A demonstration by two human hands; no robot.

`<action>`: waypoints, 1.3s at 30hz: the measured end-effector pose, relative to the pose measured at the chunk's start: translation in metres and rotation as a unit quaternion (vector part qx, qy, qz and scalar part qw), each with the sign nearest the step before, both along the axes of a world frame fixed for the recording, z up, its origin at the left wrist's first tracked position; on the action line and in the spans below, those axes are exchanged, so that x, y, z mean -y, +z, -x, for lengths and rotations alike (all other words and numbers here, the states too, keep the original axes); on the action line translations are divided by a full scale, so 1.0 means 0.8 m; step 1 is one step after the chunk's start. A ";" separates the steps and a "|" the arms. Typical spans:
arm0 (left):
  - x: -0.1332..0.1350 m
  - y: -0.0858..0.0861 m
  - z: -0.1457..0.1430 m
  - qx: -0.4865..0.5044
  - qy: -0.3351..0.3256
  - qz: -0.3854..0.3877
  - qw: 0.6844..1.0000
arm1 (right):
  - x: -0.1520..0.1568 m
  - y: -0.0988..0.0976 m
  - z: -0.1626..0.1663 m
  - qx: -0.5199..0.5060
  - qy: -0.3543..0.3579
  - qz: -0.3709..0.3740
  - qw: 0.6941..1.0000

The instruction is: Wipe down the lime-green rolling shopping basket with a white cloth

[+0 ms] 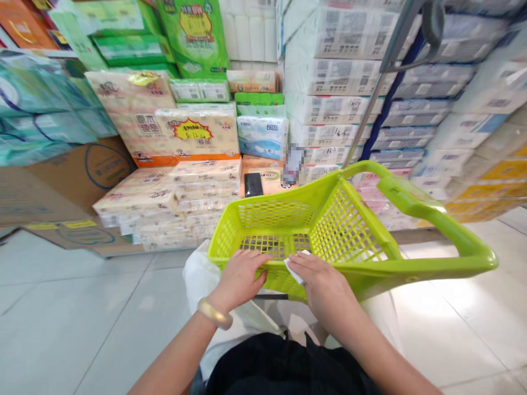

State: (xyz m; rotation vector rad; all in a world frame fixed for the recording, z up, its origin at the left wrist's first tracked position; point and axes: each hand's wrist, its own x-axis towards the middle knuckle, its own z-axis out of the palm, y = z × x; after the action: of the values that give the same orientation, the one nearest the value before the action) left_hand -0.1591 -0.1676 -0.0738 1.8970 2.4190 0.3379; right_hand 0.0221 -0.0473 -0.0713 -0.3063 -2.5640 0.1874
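Blue-white pack (260, 141): 2160, also 6
Beige front pack (224, 144): 6
White pack (323, 135): handwritten 18.5
Star sign (192, 130): 12, rest unclear

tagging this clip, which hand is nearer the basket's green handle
Right. The right hand holds a white tissue or cloth at the basket's near rim, on the handle's side. The left hand is on the same rim, further left, farther from the handle.

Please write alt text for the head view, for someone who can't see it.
A person's left hand rests on the near rim of a yellow-green basket, while the right hand holds a white cloth or tissue there. Beyond, plastic-wrapped packs stand in stacks.
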 end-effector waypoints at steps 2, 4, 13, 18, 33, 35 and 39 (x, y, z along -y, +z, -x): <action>0.001 0.000 0.000 0.001 0.002 0.000 1.000 | -0.011 0.010 -0.024 0.017 -0.016 0.000 1.000; 0.001 0.001 0.000 0.003 0.007 0.004 1.000 | -0.019 0.019 -0.043 0.032 -0.048 -0.011 0.998; -0.002 0.003 -0.001 -0.001 0.014 0.007 1.000 | 0.007 -0.007 0.020 -0.036 -0.004 -0.041 0.998; 0.000 0.002 0.000 -0.002 0.014 0.002 1.000 | -0.016 0.009 -0.035 -0.009 -0.039 -0.039 0.998; -0.002 0.003 -0.003 -0.005 0.026 -0.001 1.000 | -0.009 0.001 -0.034 -0.023 -0.031 -0.027 0.999; -0.002 0.003 -0.003 -0.004 0.030 -0.005 1.000 | -0.023 0.012 -0.062 -0.016 -0.078 -0.024 0.997; -0.003 0.003 -0.007 -0.016 0.034 0.001 0.999 | -0.024 0.018 -0.073 -0.019 -0.116 -0.030 0.993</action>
State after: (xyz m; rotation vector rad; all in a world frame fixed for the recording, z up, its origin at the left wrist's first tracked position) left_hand -0.1538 -0.1650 -0.0712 1.8358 2.5076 0.3116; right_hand 0.0801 -0.0281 -0.0573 -0.5687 -2.4664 0.0292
